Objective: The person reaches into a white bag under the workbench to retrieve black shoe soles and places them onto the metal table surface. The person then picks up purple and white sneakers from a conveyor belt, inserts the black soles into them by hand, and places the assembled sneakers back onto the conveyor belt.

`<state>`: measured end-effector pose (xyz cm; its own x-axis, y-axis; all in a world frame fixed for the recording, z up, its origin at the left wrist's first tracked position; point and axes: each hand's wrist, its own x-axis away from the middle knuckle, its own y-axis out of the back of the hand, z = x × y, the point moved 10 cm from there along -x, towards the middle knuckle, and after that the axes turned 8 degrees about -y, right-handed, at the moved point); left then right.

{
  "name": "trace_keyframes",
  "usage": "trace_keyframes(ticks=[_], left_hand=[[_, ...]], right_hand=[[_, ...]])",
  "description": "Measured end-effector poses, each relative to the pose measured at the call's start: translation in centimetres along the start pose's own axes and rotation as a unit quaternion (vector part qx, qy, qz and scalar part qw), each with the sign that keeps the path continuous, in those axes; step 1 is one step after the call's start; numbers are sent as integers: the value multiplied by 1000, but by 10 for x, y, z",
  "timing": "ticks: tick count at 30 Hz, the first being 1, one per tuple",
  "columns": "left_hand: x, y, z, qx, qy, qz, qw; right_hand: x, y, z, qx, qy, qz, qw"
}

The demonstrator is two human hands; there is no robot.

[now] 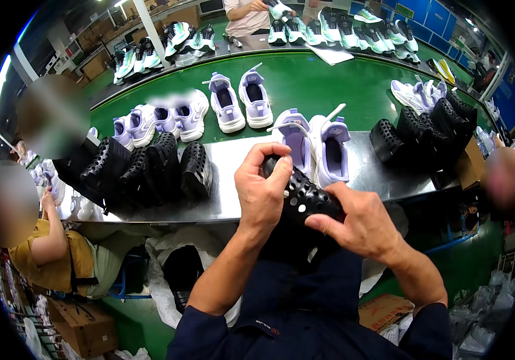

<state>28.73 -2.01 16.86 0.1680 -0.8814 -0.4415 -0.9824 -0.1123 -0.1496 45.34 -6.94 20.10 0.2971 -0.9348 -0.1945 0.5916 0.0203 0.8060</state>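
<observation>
Both hands grip a black perforated plastic shoe insert (pixel 306 198) in front of my body, above the near edge of the bench. My left hand (pixel 262 189) has its fingers curled round the upper left end. The thumb and fingers of my right hand (pixel 362 219) close on the lower right end. Just beyond stands a pair of white and lilac sneakers, the left shoe (pixel 296 147) and the right shoe (pixel 333 153) side by side, openings toward me. My hands and the insert cover part of the left shoe.
A shiny metal ledge (pixel 227 201) borders a green belt (pixel 311 90). Black inserts stand in groups at left (pixel 195 171) and right (pixel 387 141). More lilac sneakers (pixel 226 102) sit on the belt. A seated co-worker (pixel 47 240) is at left; another person (pixel 245 18) stands across.
</observation>
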Motion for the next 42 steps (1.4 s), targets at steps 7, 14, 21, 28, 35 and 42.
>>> trace_keyframes(ticks=[7,14,21,28,35,42], left_hand=[[-80,-9,31,-435,-124,82,888],[-96,-54,81,-423,-123,247,863],[-87,-44,87,-418,-101,243,869],[-84,-43,81,-341,-41,225,912],[-7,-22,101,-396,89,101,908],[-33,11,90,-422,60,113,898]], right_hand=[[-53,18,-48,63,-52,-15,997],[-99,-6,-42,210,-112,95,967],[-98,-70,-53,212,14,24,977],[-118,-75,-57,186,6,-81,979],[-68,-18,-62,-6,-13,-340,940],[-106,-61,-88,-39,-192,-109,975]])
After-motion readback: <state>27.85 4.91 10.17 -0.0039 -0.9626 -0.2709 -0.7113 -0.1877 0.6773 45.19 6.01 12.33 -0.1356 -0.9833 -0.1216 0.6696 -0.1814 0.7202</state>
